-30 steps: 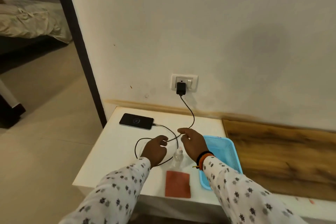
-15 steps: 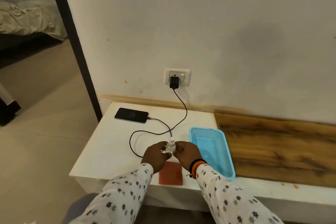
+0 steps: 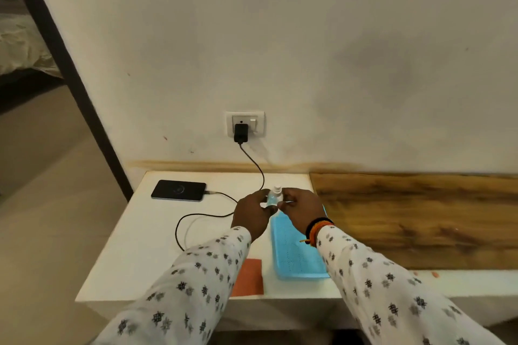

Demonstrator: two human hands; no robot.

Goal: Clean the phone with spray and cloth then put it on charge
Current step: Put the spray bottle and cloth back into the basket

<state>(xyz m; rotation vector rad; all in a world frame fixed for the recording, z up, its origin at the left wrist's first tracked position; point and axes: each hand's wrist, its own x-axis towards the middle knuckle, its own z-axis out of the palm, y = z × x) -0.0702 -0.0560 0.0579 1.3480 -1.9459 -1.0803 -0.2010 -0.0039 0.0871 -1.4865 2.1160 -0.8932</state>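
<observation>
A small clear spray bottle [image 3: 274, 196] with a white nozzle is held upright between both hands, above the far end of the blue tray [image 3: 294, 258]. My left hand [image 3: 252, 213] grips its left side and my right hand [image 3: 301, 211] pinches its right side. The black phone [image 3: 178, 190] lies flat at the table's far left, with the black charging cable [image 3: 224, 214] plugged into it. The cable loops over the table and rises to the black charger [image 3: 241, 133] in the wall socket [image 3: 245, 123]. An orange cloth [image 3: 249, 277] lies near the front edge, partly under my left sleeve.
The white table [image 3: 134, 246] stands against the wall, with a wooden panel [image 3: 420, 218] to its right. A dark door frame [image 3: 64, 64] and open floor are to the left.
Both hands left the cable, picked up the spray bottle from beside the cloth, and raised it away from me to above the tray's far end.
</observation>
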